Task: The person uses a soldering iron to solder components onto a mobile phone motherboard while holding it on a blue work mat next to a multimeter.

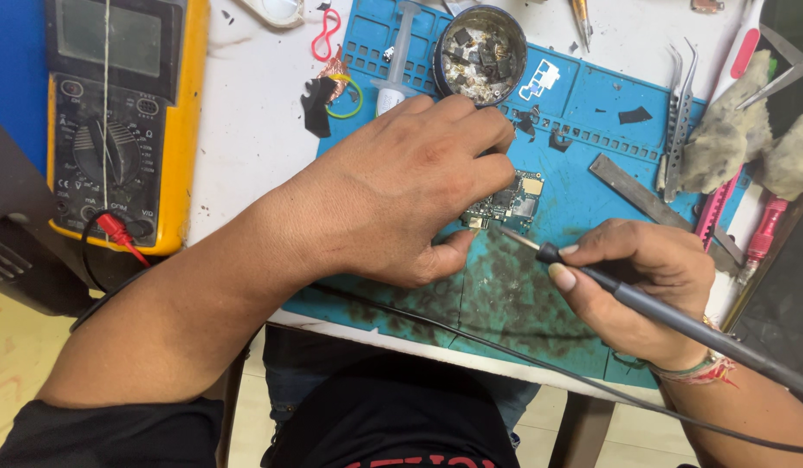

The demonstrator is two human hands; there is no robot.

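My left hand [410,186] presses down on a small green circuit board [516,201] that lies on a blue work mat [592,139]; fingers and thumb pinch its left edge. My right hand [640,282] grips a dark soldering iron [644,299] like a pen. Its metal tip [508,234] points at the board's lower edge, close to or touching it. The iron's cable runs off to the lower right.
A yellow multimeter [116,113] with a red probe lead lies at the left. A round tin of small parts [479,54], a syringe [397,61], tweezers [679,121], a metal ruler [644,199] and grey putty lumps [731,130] surround the mat. The mat's near part is scorched black.
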